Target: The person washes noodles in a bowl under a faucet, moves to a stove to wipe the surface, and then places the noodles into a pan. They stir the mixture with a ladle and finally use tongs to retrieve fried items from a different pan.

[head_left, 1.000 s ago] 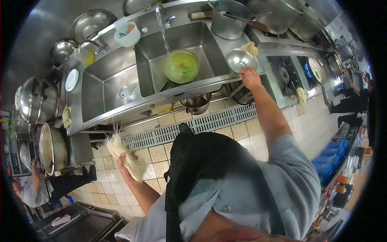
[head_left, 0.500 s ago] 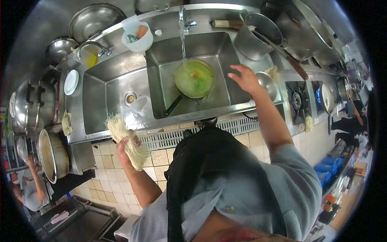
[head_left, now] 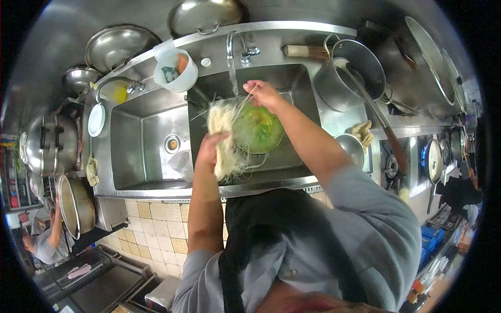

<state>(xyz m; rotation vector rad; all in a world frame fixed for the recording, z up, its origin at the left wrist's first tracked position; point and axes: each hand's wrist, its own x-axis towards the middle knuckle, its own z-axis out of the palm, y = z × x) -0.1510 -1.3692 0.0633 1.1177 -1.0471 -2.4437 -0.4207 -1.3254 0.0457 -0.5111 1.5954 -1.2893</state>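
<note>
In the head view my left hand (head_left: 210, 148) grips a bundle of thin, pale, stringy strands (head_left: 224, 125), which looks like dry noodles or a fibre scrubber. It hangs over the left side of the right sink basin. My right hand (head_left: 262, 95) has its fingertips pinched on a few loose strands, just right of the running water. Below both hands a round pan (head_left: 261, 136) sits in the basin with cloudy green liquid in it. The bundle and my left hand hide the pan's handle. Water falls from the tap (head_left: 230, 47) near the pan's upper left edge.
Left of the pan lies a second basin (head_left: 148, 117) with a drain and a clear plastic piece. A white tub (head_left: 176, 73) stands behind it. On the right are a large pot (head_left: 355, 68), a metal bowl (head_left: 350, 147) and burners. Another person (head_left: 55, 242) works at far left.
My left hand has carried the bundle up and right, from in front of the left basin to the pan. The right hand has moved left and pinches some strands. The view has shifted slightly.
</note>
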